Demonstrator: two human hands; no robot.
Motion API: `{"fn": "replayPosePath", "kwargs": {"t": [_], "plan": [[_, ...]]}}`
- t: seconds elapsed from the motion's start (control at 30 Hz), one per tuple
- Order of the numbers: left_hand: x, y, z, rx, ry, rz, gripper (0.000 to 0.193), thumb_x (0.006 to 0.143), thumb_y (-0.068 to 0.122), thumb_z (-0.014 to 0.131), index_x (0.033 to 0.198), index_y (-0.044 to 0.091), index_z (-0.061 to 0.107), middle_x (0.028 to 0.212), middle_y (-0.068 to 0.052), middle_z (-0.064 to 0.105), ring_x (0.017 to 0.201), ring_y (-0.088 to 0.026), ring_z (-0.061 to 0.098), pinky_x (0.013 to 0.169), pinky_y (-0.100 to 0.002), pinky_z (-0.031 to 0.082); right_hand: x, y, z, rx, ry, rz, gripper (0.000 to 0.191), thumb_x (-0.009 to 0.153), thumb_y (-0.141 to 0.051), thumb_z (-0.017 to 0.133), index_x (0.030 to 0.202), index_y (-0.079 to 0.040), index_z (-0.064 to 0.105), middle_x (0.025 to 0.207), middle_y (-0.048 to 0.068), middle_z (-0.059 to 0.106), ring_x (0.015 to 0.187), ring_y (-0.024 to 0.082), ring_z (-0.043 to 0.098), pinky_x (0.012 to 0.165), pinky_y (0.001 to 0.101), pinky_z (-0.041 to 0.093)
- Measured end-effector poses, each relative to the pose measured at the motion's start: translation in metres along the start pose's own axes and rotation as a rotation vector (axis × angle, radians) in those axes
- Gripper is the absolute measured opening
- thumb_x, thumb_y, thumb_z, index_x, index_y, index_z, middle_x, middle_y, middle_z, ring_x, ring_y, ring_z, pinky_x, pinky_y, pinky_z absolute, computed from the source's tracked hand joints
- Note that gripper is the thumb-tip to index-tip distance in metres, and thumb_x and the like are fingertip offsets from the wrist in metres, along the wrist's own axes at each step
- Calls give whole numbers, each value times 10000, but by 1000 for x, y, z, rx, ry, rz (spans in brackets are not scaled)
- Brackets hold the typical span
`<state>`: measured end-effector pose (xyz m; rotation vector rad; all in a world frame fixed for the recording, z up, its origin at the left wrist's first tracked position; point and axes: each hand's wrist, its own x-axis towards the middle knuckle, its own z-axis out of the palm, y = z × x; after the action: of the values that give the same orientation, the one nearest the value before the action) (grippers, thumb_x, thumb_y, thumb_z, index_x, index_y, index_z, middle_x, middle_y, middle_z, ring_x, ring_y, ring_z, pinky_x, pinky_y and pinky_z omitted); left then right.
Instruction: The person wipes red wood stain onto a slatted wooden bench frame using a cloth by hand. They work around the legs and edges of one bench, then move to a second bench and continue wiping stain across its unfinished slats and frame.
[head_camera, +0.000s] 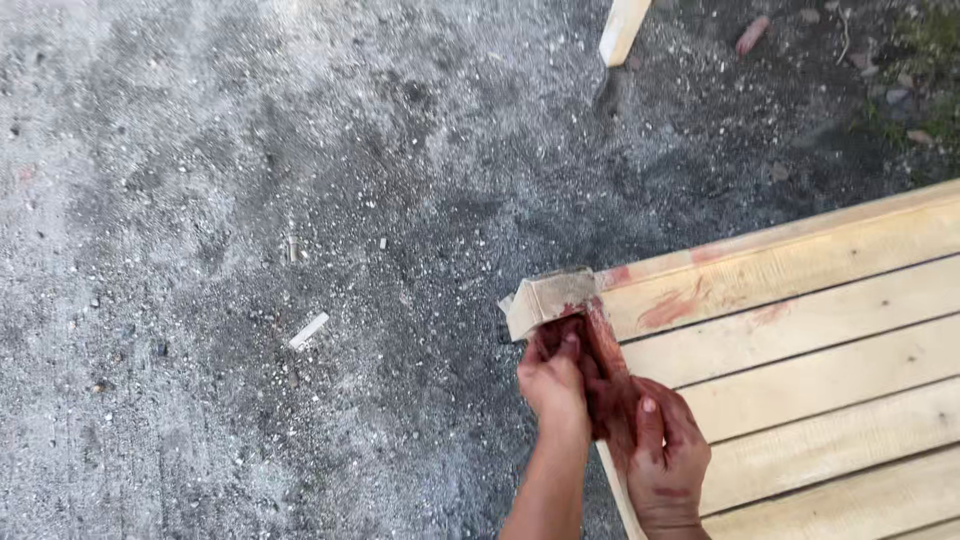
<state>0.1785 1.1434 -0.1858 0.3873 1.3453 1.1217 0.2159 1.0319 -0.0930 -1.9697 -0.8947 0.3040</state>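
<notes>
1. Head view, main item: a pale slatted panel of rough-sawn wooden boards (800, 350) lies flat at the right, its corner post end (548, 298) jutting over grey gravel ground (250, 250). Reddish-brown stain marks the top rail and the left edge.
2. Head view, your left hand (553, 378): it sits just under the corner post, fingers curled and pressed together on a dark red-brown stained rag (603, 385). The skin is smeared with stain.
3. Head view, your right hand (665, 455): it lies along the panel's left edge, fingers closed on the lower part of the same rag, thumb up.
4. Handling, as a judgement: the panel looks stiff and fairly heavy, rough enough to splinter; take hold of it at the frame edges. The rag is soft, limp and likely wet and slippery.
5. Head view, other items: a pale wooden stick end (622, 30) at top centre; a small white wood chip (308, 331) on the gravel, well apart from your hands.
6. Packages, labels, signs: none are visible.
</notes>
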Motion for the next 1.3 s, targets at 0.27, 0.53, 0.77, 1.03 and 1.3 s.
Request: {"fn": "replayPosePath", "kwargs": {"t": [0.27, 0.53, 0.77, 1.03, 1.3], "plan": [[4, -6, 10, -77, 62, 90, 335, 821, -82, 707, 1148, -12, 709, 1029, -56, 780, 876, -165, 705, 815, -289, 569, 4, 6, 7, 12, 5, 23, 280, 1037, -156, 506, 1135, 11, 708, 1104, 153, 737, 1001, 279, 712, 903, 353, 541], [-14, -2, 8, -194, -30, 148, 297, 828, -85, 707, 1122, -50, 724, 1029, -66, 782, 883, -147, 719, 830, -267, 576, 2, 7, 5, 103, -17, 90, 340, 1064, -215, 464, 1140, 9, 709, 1099, 143, 739, 1015, 269, 713, 916, 350, 539], [-5, -8, 10, -267, 102, 69, 275, 849, -25, 719, 1123, 2, 719, 973, -89, 771, 700, -184, 662, 633, -303, 535, 2, 4, 6, 172, -25, 180, 359, 1076, -227, 462, 1156, 24, 705, 1100, 145, 746, 1016, 251, 698, 922, 335, 532], [45, -43, -6, -16, 191, -320, 178, 960, 134, 678, 1124, 128, 746, 746, -60, 674, 385, -151, 491, 314, -320, 350, -3, 10, 5, 150, -12, 68, 364, 1083, -208, 463, 1121, 53, 713, 1159, 147, 725, 1089, 232, 690, 973, 323, 512], [-26, -114, -54, -352, -45, -37, 115, 975, 84, 697, 1088, 67, 710, 786, -42, 677, 456, -94, 482, 359, -255, 352, 0, 9, 7, 181, -9, 134, 345, 1087, -210, 474, 1149, 47, 696, 1131, 146, 726, 1055, 229, 690, 960, 317, 518]]}}
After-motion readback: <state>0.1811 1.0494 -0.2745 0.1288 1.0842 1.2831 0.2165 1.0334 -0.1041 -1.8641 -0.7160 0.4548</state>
